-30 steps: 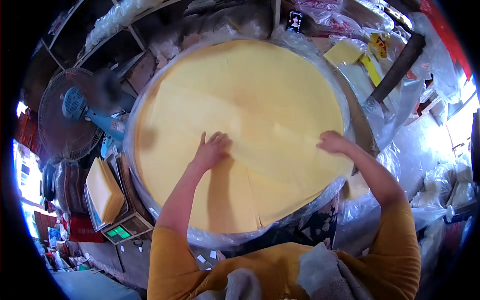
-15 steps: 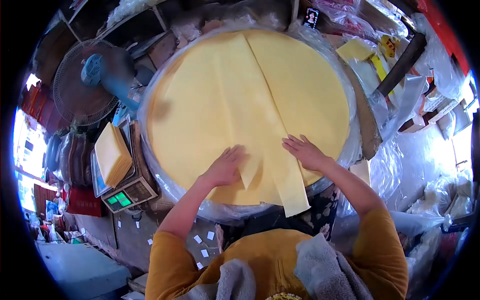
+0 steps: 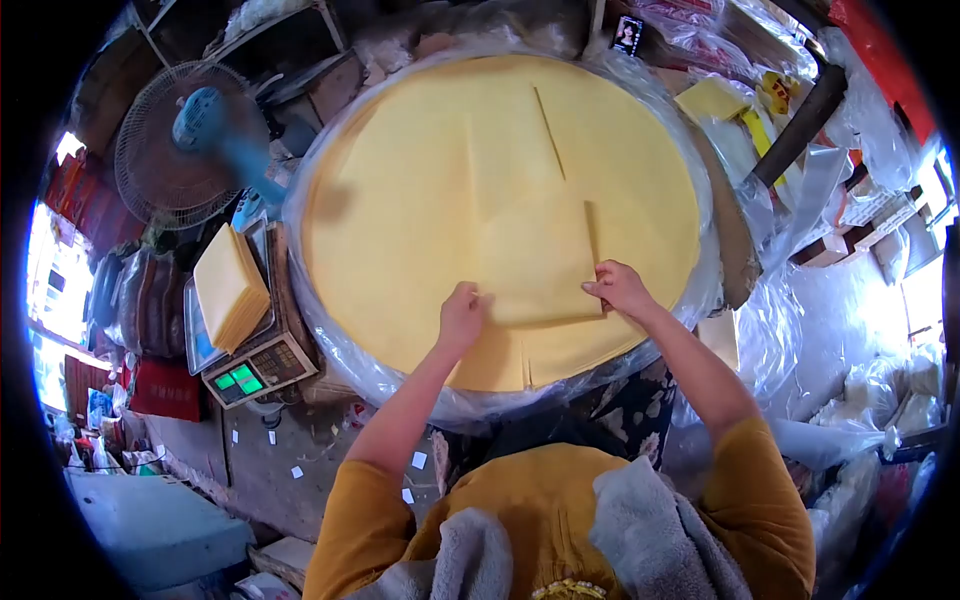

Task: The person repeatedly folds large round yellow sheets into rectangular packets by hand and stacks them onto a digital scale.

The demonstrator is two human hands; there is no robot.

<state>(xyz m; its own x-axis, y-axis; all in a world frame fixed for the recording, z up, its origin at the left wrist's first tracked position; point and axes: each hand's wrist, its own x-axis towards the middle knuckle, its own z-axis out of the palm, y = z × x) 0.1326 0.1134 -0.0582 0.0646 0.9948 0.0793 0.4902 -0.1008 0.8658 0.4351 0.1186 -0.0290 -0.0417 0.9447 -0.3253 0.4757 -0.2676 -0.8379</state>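
A large round stack of thin yellow sheets [image 3: 390,200] lies before me, ringed by clear plastic. On top of it is a partly folded yellow sheet [image 3: 535,265], its near edge slightly raised and casting a shadow. My left hand [image 3: 461,318] pinches this sheet at its near left corner. My right hand [image 3: 618,288] grips its near right corner between thumb and fingers. Higher up on the stack a narrow dark gap shows along a sheet edge.
On the left, folded yellow sheets [image 3: 230,290] rest on a scale [image 3: 262,368] with a green display, below a blue fan [image 3: 200,120]. A phone [image 3: 627,36] stands behind the stack. Plastic bags [image 3: 765,340] and a dark bar [image 3: 800,125] are at the right.
The long strip that hung over the near edge is now folded up onto the stack. Both hands went from flat, spread fingers to pinching the sheet's near corners. The view shifted slightly.
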